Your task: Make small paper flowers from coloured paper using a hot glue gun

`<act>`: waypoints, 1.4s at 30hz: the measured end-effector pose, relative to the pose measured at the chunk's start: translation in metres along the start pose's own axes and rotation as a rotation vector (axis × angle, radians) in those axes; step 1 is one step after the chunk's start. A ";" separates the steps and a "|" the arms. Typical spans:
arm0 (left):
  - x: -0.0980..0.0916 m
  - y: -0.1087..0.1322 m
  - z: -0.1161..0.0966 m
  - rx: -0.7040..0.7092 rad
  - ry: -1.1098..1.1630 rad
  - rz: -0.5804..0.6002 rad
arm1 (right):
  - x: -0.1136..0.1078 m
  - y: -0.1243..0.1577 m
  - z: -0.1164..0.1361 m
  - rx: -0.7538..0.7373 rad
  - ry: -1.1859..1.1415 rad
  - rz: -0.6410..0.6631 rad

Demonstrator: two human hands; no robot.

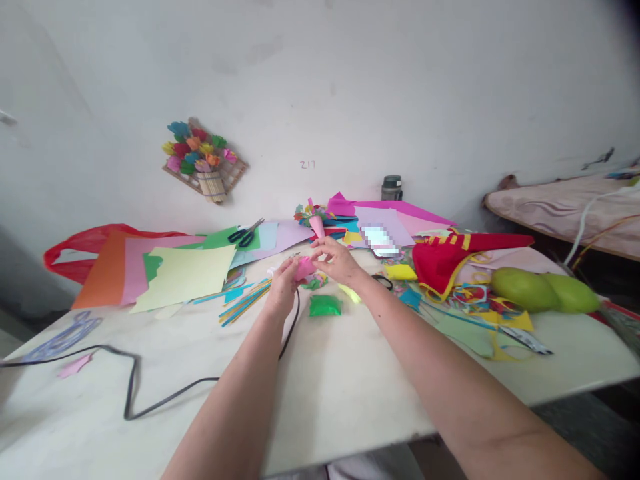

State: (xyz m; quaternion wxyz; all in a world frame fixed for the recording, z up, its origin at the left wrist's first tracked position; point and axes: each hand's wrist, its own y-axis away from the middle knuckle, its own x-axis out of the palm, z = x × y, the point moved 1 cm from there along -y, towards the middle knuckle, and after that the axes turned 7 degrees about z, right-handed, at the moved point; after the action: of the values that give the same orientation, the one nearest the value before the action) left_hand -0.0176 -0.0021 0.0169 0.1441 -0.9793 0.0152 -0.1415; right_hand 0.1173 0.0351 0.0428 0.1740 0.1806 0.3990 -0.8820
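**Two-Hand Hold on Pink Piece, Centre of Worktable**

The white, smooth-topped worktable spans the foreground. A thin black cable bends across its left side and passes beneath the left forearm. Ahead, just on the near side of the hands, lies a flat, shiny, bright green packet. To its left, narrow blue and yellow strips lie in a loose, slanted bundle.

Beyond the packet, the small, soft-looking, bright pink piece is held up over the table, between the hands. Grip state: the left hand grasps the piece at its left side, thumb uppermost. The right hand has its thumb and fingers curled toward the right edge; blur prevents confirming whether they pinch it or only touch it.

Critical relation: the piece lies to the right of the left-hand grip and to the left of the right fingertips. Its long axis appears to run across the view, from one hand toward the other. The left hand is the nearer, with the surer contact.

Directly behind the right hand stands a slim pink cone topped with multicoloured pieces. Farther left, black-handled scissors rest on coloured sheets. At the wall stands a dark-lidded grey bottle.
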 end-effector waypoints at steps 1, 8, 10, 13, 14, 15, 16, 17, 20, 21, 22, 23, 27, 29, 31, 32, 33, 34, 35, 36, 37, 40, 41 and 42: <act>0.000 0.000 0.000 0.005 0.013 0.001 | 0.000 0.000 -0.001 -0.003 0.004 -0.003; 0.001 0.000 0.001 0.006 -0.010 0.020 | 0.002 -0.002 -0.008 0.041 0.039 -0.053; 0.001 0.000 0.001 0.015 -0.031 0.014 | 0.002 -0.002 -0.008 0.047 0.059 -0.069; 0.003 0.002 -0.001 0.032 -0.070 0.007 | 0.002 -0.002 -0.006 0.043 0.083 -0.067; 0.003 0.002 -0.001 0.036 -0.089 0.003 | 0.002 -0.002 -0.005 0.041 0.101 -0.057; 0.004 0.003 -0.002 0.039 -0.109 0.000 | 0.001 -0.002 -0.004 0.036 0.125 -0.044; 0.004 0.003 -0.002 0.040 -0.130 -0.003 | 0.001 -0.002 -0.004 0.028 0.156 -0.031; 0.004 0.003 -0.002 0.042 -0.151 -0.006 | 0.001 -0.002 -0.003 0.017 0.190 -0.019; 0.003 0.003 -0.002 0.042 -0.209 -0.009 | 0.000 -0.001 -0.003 -0.022 0.280 0.007; 0.003 0.002 -0.002 0.040 -0.229 -0.010 | 0.000 -0.001 -0.003 -0.031 0.297 0.017; 0.002 0.002 -0.002 0.036 -0.251 -0.010 | -0.001 -0.001 -0.003 -0.037 0.306 0.029; 0.002 0.001 -0.002 0.033 -0.272 -0.008 | -0.001 -0.001 -0.003 -0.043 0.305 0.043; -0.001 0.000 -0.002 0.034 -0.345 0.024 | -0.004 -0.001 -0.004 -0.069 0.275 0.107; -0.003 -0.001 -0.002 0.037 -0.358 0.044 | -0.006 0.000 -0.003 -0.084 0.266 0.140; -0.005 -0.001 0.000 0.026 -0.362 0.057 | -0.007 0.001 -0.002 -0.094 0.266 0.169; -0.006 -0.001 0.000 0.018 -0.363 0.063 | -0.007 0.001 -0.001 -0.096 0.269 0.178; -0.006 -0.001 0.001 0.011 -0.366 0.068 | -0.008 0.002 -0.001 -0.096 0.272 0.186; -0.007 -0.001 0.001 0.008 -0.369 0.071 | -0.008 0.003 0.000 -0.097 0.275 0.192; -0.007 -0.001 0.001 0.009 -0.373 0.071 | -0.009 0.003 0.001 -0.099 0.274 0.198; -0.006 0.000 0.001 0.011 -0.377 0.074 | -0.009 0.004 0.001 -0.102 0.268 0.203; -0.006 0.000 0.001 0.013 -0.385 0.076 | -0.009 0.004 0.002 -0.105 0.258 0.209; -0.004 0.002 -0.002 0.011 -0.427 0.100 | -0.011 0.004 0.002 -0.104 0.188 0.237; -0.003 0.002 -0.003 0.011 -0.440 0.113 | -0.011 0.004 0.002 -0.097 0.148 0.252; -0.003 0.002 -0.004 0.013 -0.450 0.125 | -0.012 0.004 0.002 -0.084 0.101 0.271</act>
State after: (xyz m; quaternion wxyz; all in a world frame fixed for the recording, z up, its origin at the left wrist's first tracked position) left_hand -0.0213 -0.0051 0.0189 0.1585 -0.9824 0.0424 0.0893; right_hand 0.1298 0.0328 0.0468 0.2783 0.2695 0.4160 -0.8227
